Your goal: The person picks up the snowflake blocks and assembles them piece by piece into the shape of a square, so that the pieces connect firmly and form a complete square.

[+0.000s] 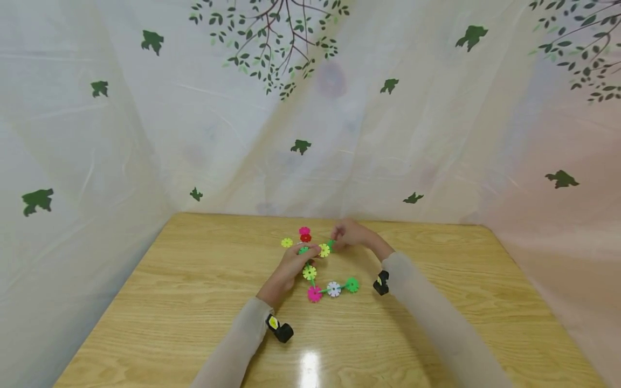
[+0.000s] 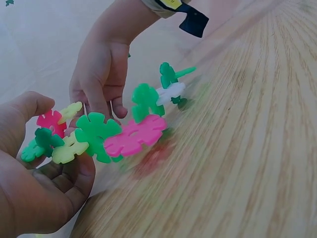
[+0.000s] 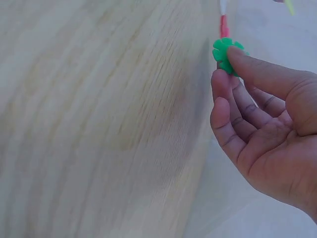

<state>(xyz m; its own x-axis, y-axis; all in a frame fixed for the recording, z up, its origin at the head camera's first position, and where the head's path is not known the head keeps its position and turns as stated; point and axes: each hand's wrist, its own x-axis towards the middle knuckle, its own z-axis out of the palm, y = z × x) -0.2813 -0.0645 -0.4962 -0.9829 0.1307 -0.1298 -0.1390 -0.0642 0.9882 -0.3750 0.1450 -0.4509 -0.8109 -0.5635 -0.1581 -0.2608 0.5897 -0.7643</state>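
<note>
A chain of joined flower-shaped plastic pieces lies between the hands, with a pink flower (image 1: 314, 293), a white flower (image 1: 333, 289) and a green flower (image 1: 352, 284) at its near end. My left hand (image 1: 291, 264) grips the chain's upper part. In the left wrist view, thumb and fingers of that left hand (image 2: 34, 183) curl round linked pieces beside a yellow flower (image 2: 70, 148). The right hand (image 1: 353, 235) is at the chain's far right; seen from the right wrist, this hand (image 3: 272, 119) pinches a green flower (image 3: 225, 52) between thumb and fingers.
Behind the left hand are a pink flower (image 1: 304, 230), a red flower (image 1: 305, 237) and a yellow flower (image 1: 287, 243). The wooden table (image 1: 194, 280) ends at a pale curtain (image 1: 339, 183) printed with leaves and branches.
</note>
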